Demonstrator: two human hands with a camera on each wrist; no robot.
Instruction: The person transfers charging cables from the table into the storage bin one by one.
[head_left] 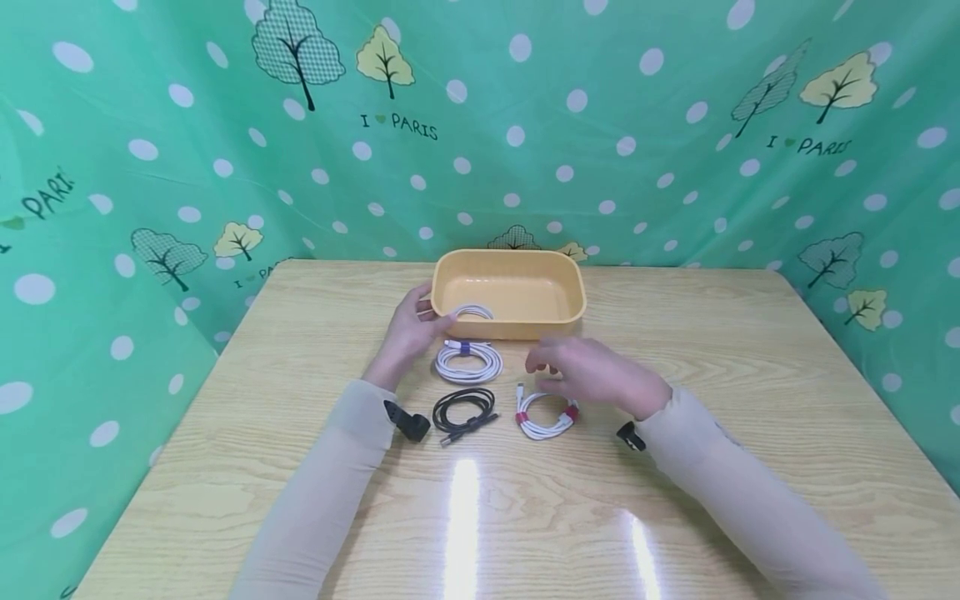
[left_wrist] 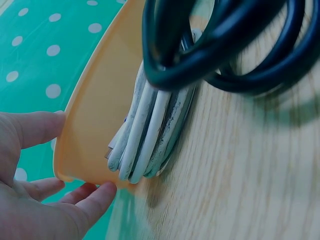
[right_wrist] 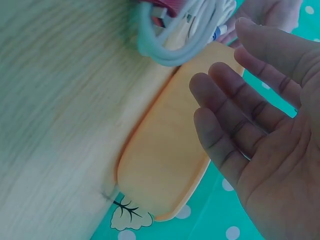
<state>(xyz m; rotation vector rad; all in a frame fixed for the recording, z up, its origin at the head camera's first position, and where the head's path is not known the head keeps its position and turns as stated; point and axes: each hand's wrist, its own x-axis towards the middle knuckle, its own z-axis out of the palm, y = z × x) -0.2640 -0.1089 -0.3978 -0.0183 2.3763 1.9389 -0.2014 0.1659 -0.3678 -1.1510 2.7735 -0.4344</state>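
An orange plastic box (head_left: 517,331) stands at the back of the table with a coiled white cable (head_left: 474,309) inside its left part. My left hand (head_left: 408,332) holds the box's left end, thumb and fingers spread around the corner. Over the table in front of the box, my right hand (head_left: 592,373) hovers with relaxed, slightly bent fingers and nothing in them. Just beneath it lies a white cable with red ties (head_left: 542,434). A thicker white cable with a purple tie (head_left: 468,379) sits before the box, and a black cable (head_left: 438,410) lies nearer me.
The wooden table (head_left: 705,333) extends to both sides of the box. A green polka-dot cloth (head_left: 480,200) hangs behind the table and along its sides. Small black wrist mounts (head_left: 411,423) are strapped over both sleeves.
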